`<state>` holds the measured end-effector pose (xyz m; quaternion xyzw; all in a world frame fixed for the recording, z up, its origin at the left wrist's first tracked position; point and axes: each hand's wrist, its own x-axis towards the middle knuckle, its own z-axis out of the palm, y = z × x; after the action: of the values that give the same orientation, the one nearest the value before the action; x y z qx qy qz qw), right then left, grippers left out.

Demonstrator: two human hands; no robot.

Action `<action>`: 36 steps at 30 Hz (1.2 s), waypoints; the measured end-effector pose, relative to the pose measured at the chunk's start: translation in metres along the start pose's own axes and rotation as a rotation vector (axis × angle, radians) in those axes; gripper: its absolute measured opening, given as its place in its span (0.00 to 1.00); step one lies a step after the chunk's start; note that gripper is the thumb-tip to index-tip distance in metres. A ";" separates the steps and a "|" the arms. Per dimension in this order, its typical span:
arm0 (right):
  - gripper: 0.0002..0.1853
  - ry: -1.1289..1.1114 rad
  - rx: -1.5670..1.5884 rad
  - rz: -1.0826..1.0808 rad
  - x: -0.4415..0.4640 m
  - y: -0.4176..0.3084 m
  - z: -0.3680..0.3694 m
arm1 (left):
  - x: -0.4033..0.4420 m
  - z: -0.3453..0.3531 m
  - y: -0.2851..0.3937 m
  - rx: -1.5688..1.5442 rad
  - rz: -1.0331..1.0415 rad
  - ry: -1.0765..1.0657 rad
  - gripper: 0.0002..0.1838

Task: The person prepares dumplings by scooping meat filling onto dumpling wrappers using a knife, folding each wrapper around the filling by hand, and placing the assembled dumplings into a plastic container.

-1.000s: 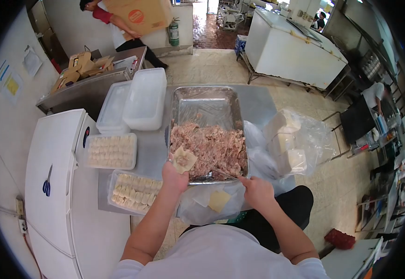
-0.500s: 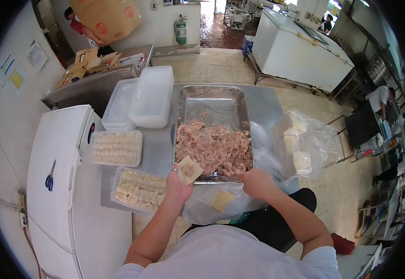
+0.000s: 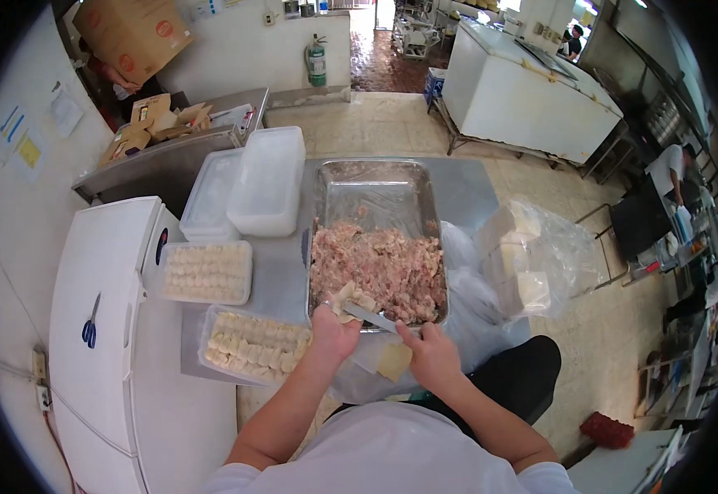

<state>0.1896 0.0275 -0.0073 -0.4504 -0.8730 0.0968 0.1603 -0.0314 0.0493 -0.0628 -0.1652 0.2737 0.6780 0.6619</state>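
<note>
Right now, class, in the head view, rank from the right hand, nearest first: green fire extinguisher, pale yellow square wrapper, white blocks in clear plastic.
1. Pale yellow square wrapper: just left.
2. White blocks in clear plastic: forward right.
3. Green fire extinguisher: far back, by wall.

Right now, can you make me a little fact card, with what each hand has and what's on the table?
Left grip: holding a partly folded dough wrapper
Right grip: holding a flat-bladed metal utensil, blade end at that wrapper
Metal tray: ground meat mixture heaped in the half nearer the person
Below the tray: a loose square wrapper on clear plastic
Picture left: rows of pale dumplings in two plastic containers
Picture right: pale stacks in a clear bag
</note>
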 end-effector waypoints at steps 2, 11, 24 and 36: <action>0.29 -0.046 -0.026 0.041 -0.006 -0.002 -0.016 | 0.001 0.001 0.006 0.010 0.037 0.066 0.28; 0.27 -0.036 0.002 0.011 0.003 -0.013 -0.003 | -0.007 0.012 0.007 0.149 -0.005 0.011 0.30; 0.20 -0.324 0.761 0.355 0.002 -0.005 -0.008 | -0.056 0.049 0.060 1.650 -0.038 -0.265 0.13; 0.16 -0.206 0.176 0.101 0.013 -0.001 -0.113 | -0.063 0.039 0.053 1.862 0.372 -0.442 0.19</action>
<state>0.2229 0.0403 0.1005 -0.4656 -0.8493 0.2264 0.1036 -0.0743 0.0229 0.0127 0.6008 0.5915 0.2997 0.4465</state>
